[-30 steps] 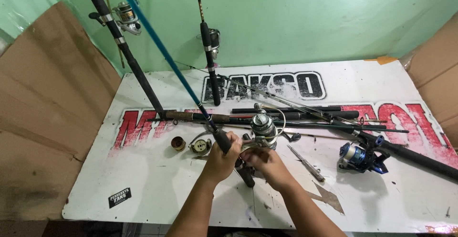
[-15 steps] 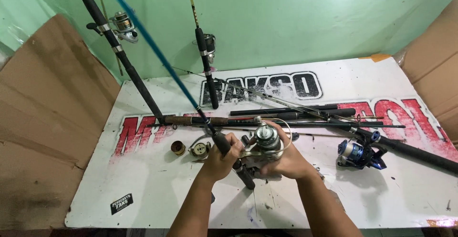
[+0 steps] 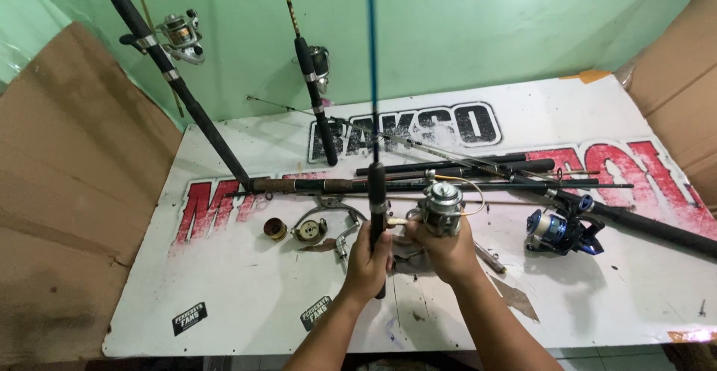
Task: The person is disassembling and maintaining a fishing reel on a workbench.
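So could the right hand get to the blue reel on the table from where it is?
Probably yes: the blue reel lies to the side of the right hand with bare table between, but that hand holds the silver reel.

A big white printed banner sign [image 3: 224,281] with bold black and red lettering covers the whole tabletop. Two small black rectangular stickers with white print lie near its front edge: one at front left [image 3: 189,318], another nearer the middle [image 3: 315,313].

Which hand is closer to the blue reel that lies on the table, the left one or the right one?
The right. The right hand holds the silver reel, beside the blue reel but apart from it. The left hand grips the blue rod's black handle, on the far side of the right hand.
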